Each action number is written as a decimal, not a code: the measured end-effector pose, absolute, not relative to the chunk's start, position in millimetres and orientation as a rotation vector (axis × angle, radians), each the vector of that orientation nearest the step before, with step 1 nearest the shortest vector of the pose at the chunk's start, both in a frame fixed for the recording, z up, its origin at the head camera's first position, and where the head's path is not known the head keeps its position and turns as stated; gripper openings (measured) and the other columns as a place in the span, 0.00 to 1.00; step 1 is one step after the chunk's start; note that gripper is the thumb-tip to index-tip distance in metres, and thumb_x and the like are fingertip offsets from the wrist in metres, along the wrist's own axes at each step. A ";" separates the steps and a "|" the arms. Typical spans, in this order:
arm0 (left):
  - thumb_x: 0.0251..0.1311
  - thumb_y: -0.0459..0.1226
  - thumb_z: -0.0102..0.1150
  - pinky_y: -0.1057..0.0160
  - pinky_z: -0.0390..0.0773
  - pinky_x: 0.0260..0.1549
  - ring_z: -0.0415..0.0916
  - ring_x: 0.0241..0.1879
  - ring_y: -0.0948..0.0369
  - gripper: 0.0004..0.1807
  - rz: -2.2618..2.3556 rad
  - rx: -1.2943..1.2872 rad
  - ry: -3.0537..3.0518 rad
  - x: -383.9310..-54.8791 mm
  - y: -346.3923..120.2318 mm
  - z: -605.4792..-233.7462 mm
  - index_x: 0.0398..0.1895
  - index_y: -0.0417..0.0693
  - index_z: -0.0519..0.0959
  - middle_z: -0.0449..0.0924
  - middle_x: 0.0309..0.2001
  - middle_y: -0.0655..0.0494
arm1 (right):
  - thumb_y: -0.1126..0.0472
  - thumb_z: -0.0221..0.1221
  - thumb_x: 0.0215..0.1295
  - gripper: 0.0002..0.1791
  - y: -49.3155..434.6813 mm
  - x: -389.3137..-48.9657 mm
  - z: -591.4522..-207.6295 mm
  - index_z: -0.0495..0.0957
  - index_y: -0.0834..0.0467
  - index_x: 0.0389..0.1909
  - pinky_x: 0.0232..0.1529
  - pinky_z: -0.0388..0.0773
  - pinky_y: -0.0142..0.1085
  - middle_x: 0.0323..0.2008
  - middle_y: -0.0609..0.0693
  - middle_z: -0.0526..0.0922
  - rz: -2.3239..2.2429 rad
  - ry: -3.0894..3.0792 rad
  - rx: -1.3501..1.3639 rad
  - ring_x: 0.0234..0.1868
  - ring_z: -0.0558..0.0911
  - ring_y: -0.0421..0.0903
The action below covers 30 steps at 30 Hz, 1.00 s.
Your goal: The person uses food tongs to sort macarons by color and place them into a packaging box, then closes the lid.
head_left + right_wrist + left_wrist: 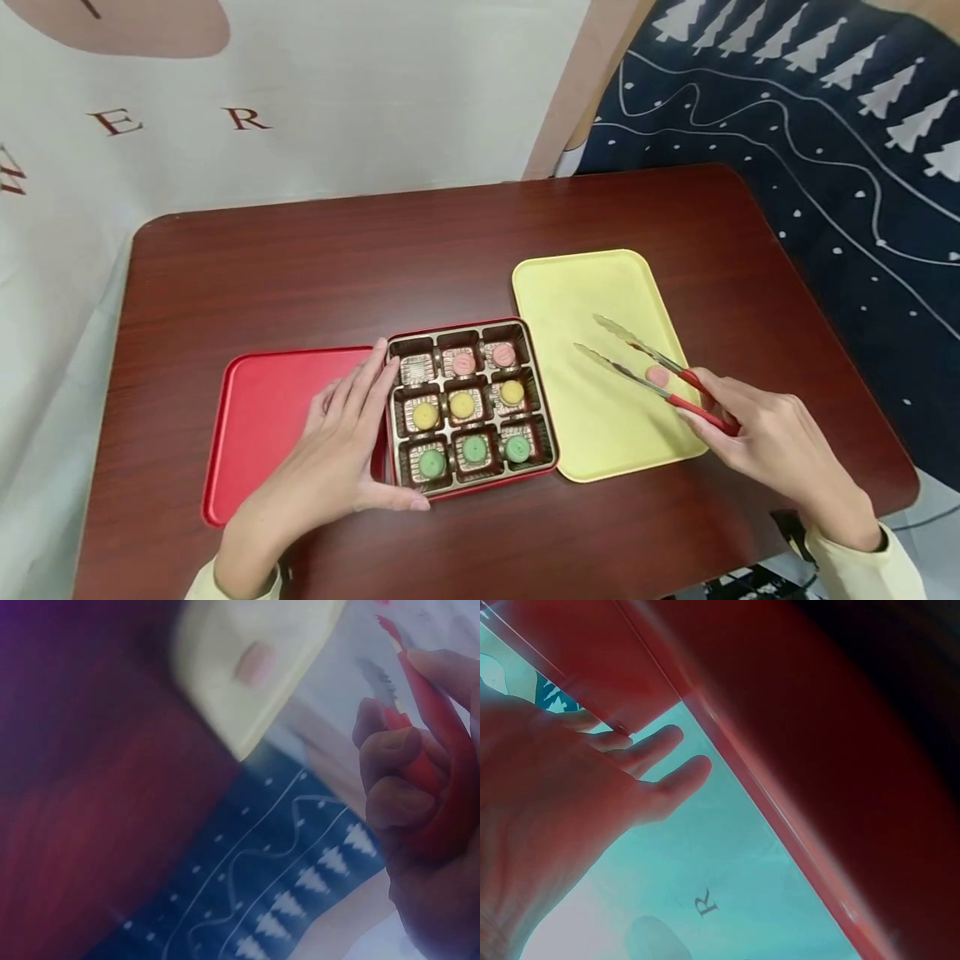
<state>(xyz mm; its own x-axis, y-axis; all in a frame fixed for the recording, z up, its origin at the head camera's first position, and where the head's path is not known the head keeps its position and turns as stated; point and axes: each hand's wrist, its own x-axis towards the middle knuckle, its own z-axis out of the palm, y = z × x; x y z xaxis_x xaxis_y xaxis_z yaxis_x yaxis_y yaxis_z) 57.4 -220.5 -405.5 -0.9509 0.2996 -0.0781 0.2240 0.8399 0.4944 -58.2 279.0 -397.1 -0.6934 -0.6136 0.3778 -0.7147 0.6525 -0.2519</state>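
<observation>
A square red-edged box (542, 433) with a dark divided insert holds round pieces: two pink at the back, a row of yellow (461, 405) and a row of green (474, 448). Its back left compartment shows only its patterned bottom. Along the box's left side my left hand (337, 442) rests with straight fingers, thumb at the front edge. My right hand (772, 429) grips red-handled tongs (705, 417), their metal arms spread over the yellow tray (577, 300). One pink piece (657, 376) lies on that tray, between the arms in the head view.
A red tray-like lid (258, 417) lies left of the box, partly under my left forearm. Beneath everything is a dark red-brown table (337, 267) with rounded corners. Behind it hang a white cloth (390, 92) and a navy cloth with trees (825, 167).
</observation>
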 end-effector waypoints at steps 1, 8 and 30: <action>0.37 0.77 0.79 0.29 0.52 0.71 0.49 0.82 0.39 0.89 0.739 0.400 2.860 58.6 -221.6 -404.4 0.90 0.42 0.38 0.26 0.90 0.48 | 0.29 0.53 0.79 0.37 282.5 -55.8 -398.6 0.89 0.60 0.52 0.19 0.60 0.25 0.25 0.37 0.71 0.554 -2.627 1.060 0.21 0.63 0.32; 0.37 0.79 0.76 0.27 0.52 0.69 0.50 0.81 0.37 0.88 0.744 0.382 2.858 61.8 -225.8 -401.6 0.91 0.42 0.39 0.27 0.90 0.48 | 0.27 0.51 0.79 0.41 307.2 -39.6 -406.7 0.88 0.61 0.55 0.17 0.58 0.25 0.25 0.36 0.73 0.489 -2.684 0.961 0.21 0.63 0.30; 0.36 0.79 0.77 0.23 0.52 0.67 0.49 0.80 0.34 0.89 0.756 0.404 2.845 55.1 -223.1 -403.6 0.91 0.43 0.38 0.28 0.90 0.48 | 0.23 0.47 0.77 0.49 340.1 -7.4 -424.0 0.88 0.66 0.54 0.15 0.58 0.26 0.29 0.51 0.87 0.453 -2.769 0.800 0.19 0.60 0.28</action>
<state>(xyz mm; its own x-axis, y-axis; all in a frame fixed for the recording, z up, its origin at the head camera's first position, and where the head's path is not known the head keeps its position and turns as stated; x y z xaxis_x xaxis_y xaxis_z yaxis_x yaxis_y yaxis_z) 55.1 -223.1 -403.6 -0.9487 0.3020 -0.0939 0.2156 0.8347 0.5068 -7.4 340.1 -424.0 -0.8266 -0.4794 0.2948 -0.5483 0.8040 -0.2301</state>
